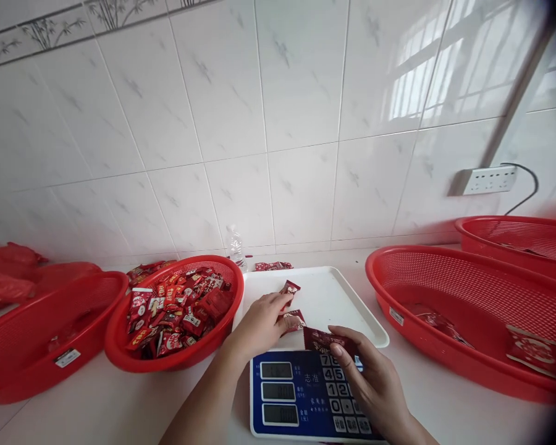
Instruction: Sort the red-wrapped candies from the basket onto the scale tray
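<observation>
My right hand [375,377] is closed on a dark red snack packet [322,340], held above the keypad of a blue weighing scale [310,389]. Over the scale's white tray [347,303], my left hand [262,318] has its fingers curled at two small red packets. One red packet [291,287] sticks out beyond the fingertips; the other packet [295,319] shows by the thumb. How firmly the left fingers grip them is partly hidden. To the left stands a round red basket [115,346] heaped with small red snack packets [180,309].
A red basket [115,284] stands at far left, near red plastic bags [9,278]. On the right, a large red basket [380,259] holds a few packets, with another basket [537,225] behind. A clear bottle [235,247] and packets [273,266] sit by the tiled wall.
</observation>
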Demonstrator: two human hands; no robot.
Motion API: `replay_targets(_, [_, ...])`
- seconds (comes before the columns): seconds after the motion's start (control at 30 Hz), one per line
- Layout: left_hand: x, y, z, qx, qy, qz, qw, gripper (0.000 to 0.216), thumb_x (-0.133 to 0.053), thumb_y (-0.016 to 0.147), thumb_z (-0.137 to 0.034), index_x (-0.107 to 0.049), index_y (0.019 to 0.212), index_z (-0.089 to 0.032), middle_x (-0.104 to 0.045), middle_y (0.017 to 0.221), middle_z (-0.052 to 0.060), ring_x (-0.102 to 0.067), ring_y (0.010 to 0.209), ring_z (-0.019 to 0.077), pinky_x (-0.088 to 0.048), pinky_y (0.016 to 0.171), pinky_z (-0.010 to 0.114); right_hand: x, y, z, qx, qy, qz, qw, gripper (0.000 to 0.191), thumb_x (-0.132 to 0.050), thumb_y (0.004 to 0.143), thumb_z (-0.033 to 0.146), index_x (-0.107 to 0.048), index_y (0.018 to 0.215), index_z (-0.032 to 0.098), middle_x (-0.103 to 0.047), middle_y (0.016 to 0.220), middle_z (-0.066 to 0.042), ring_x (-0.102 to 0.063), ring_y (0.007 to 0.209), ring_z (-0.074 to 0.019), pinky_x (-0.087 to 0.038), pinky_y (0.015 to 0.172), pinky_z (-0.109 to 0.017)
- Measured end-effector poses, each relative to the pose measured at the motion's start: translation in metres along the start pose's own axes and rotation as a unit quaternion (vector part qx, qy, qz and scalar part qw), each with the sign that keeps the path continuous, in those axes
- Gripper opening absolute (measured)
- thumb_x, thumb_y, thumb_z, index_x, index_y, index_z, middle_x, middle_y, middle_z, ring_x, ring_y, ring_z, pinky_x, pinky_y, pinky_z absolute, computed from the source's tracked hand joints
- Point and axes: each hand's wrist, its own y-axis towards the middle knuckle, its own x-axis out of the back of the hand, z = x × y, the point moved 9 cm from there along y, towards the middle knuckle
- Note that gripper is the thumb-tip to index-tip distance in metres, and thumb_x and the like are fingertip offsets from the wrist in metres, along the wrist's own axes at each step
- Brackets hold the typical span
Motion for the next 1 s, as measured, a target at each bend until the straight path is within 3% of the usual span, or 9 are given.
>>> replay_targets(0.13, [0.04,-0.006,0.021,0.052,0.052,-0.047,0.996,0.035,-0.04,0.094,-0.03,-0.053,0.126,-0.023,-0.056,0.128,0.007,-0.05,0.12,0.0212,-0.039,0.102,0.036,0.002,0.0,-0.003,0.005,-0.015,-0.009,1.0,0.018,-0.055,0.087,0.035,-0.063,0.097,0.023,-0.072,0.073,0.0,-0.067,0.059,-0.0125,-0.055,0.055,-0.017])
replay_targets(0.27, [0.071,-0.014,0.078,0.155,0.161,0.016,0.975,0.035,-0.043,0.09,-0.023,-0.055,0.123,-0.021,-0.054,0.132,0.009,-0.047,0.124,0.0244,-0.037,0.102,0.036,0.002,-0.001,-0.003,0.014,-0.022,-0.008,1.0,0.017,-0.054,0.088,0.035,-0.062,0.098,0.023,-0.072,0.074,0.001,-0.067,0.06,-0.012,-0.055,0.056,-0.016])
replay_targets(0.4, [0.079,-0.026,0.144,0.254,0.188,0.091,0.944,0.04,-0.053,0.085,-0.027,-0.054,0.124,-0.019,-0.053,0.135,0.012,-0.047,0.124,0.0299,-0.039,0.097,0.037,0.002,-0.003,-0.004,0.02,-0.029,-0.002,0.999,0.018,-0.054,0.088,0.035,-0.062,0.098,0.023,-0.072,0.073,0.001,-0.067,0.059,-0.0124,-0.055,0.056,-0.017])
replay_targets(0.53, [0.079,-0.035,0.175,0.278,0.19,0.13,0.933,0.022,-0.05,0.085,-0.031,-0.067,0.096,-0.021,-0.071,0.101,0.006,-0.065,0.094,0.0246,-0.048,0.078,0.029,0.001,-0.003,-0.007,0.013,-0.036,0.001,0.999,0.019,-0.054,0.088,0.036,-0.062,0.099,0.023,-0.071,0.072,0.001,-0.066,0.059,-0.0123,-0.053,0.051,-0.016])
replay_targets(0.67, [0.092,-0.043,0.193,0.337,0.232,0.136,0.902,0.024,-0.057,0.078,-0.037,-0.066,0.073,-0.016,-0.07,0.082,0.014,-0.066,0.084,0.0339,-0.048,0.073,0.039,-0.002,-0.004,-0.007,0.015,-0.034,0.009,0.999,0.019,-0.055,0.088,0.037,-0.062,0.099,0.023,-0.071,0.072,0.001,-0.066,0.058,-0.0115,-0.053,0.053,-0.015])
replay_targets(0.73, [0.092,-0.042,0.194,0.342,0.238,0.131,0.9,0.023,-0.063,0.073,-0.035,-0.067,0.085,-0.015,-0.069,0.097,0.018,-0.062,0.098,0.0376,-0.046,0.08,0.043,-0.003,-0.004,-0.007,0.017,-0.033,0.012,0.999,0.019,-0.055,0.087,0.037,-0.063,0.098,0.023,-0.071,0.073,0.001,-0.066,0.058,-0.0115,-0.054,0.055,-0.015])
replay_targets(0.87, [0.068,-0.031,0.185,0.299,0.193,0.124,0.926,0.053,-0.067,0.069,-0.035,-0.056,0.119,-0.022,-0.049,0.138,0.014,-0.046,0.124,0.0343,-0.039,0.096,0.04,-0.003,-0.004,-0.009,0.008,-0.034,0.01,0.999,0.02,-0.055,0.087,0.037,-0.063,0.099,0.023,-0.072,0.074,0.0,-0.066,0.059,-0.0117,-0.053,0.052,-0.015])
replay_targets(0.93, [0.054,-0.027,0.183,0.291,0.161,0.125,0.935,0.058,-0.071,0.064,-0.035,-0.057,0.118,-0.021,-0.046,0.14,0.015,-0.047,0.122,0.0363,-0.04,0.094,0.04,-0.003,-0.003,-0.009,0.009,-0.033,0.01,0.999,0.02,-0.055,0.087,0.038,-0.063,0.098,0.023,-0.072,0.073,0.0,-0.067,0.058,-0.012,-0.053,0.053,-0.015])
replay_targets(1.0, [0.046,-0.024,0.184,0.288,0.129,0.118,0.942,0.052,-0.072,0.061,-0.032,-0.061,0.11,-0.02,-0.054,0.131,0.016,-0.054,0.113,0.0359,-0.043,0.09,0.04,-0.004,-0.003,-0.007,0.013,-0.031,0.014,0.999,0.02,-0.054,0.087,0.038,-0.063,0.097,0.023,-0.072,0.074,0.0,-0.067,0.059,-0.0123,-0.054,0.055,-0.016])
